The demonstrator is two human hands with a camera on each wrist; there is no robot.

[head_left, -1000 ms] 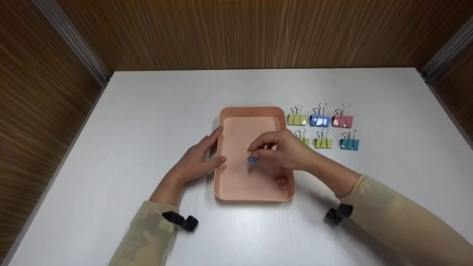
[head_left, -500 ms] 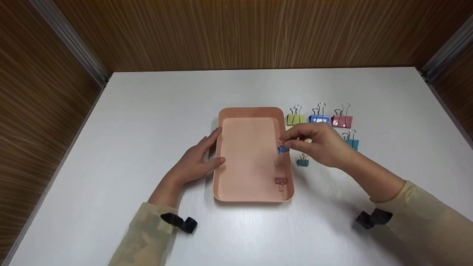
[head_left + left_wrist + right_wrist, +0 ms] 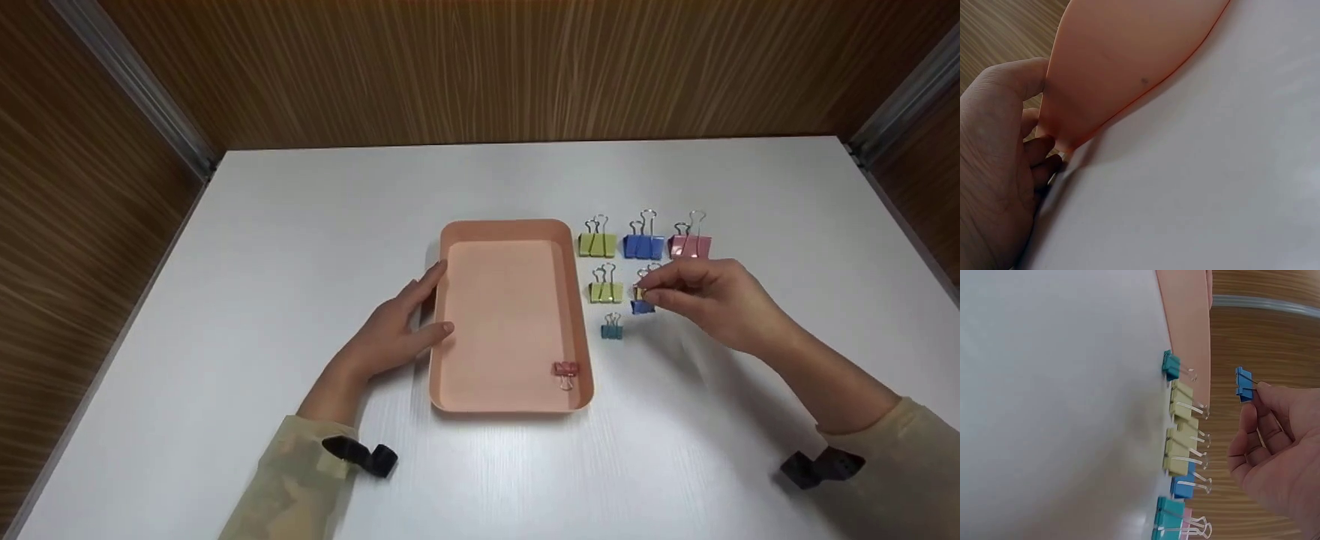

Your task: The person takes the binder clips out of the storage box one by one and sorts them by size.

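Leftmost, the left hand [image 3: 390, 334] rests on the white worktop [image 3: 300, 247], its grip loose, straight fingers and thumb against the left rim of the peach tray [image 3: 499, 225]. Inside the tray, near its right front corner, lies a small pink clip [image 3: 565, 371]. Just right of the tray stand a small teal clip [image 3: 612, 328], two yellow-green clips and a larger blue one. Further right, the right hand [image 3: 712, 300] hangs above the worktop, its grip narrow, pinching the small blue clip [image 3: 643, 304] by its wire handle.
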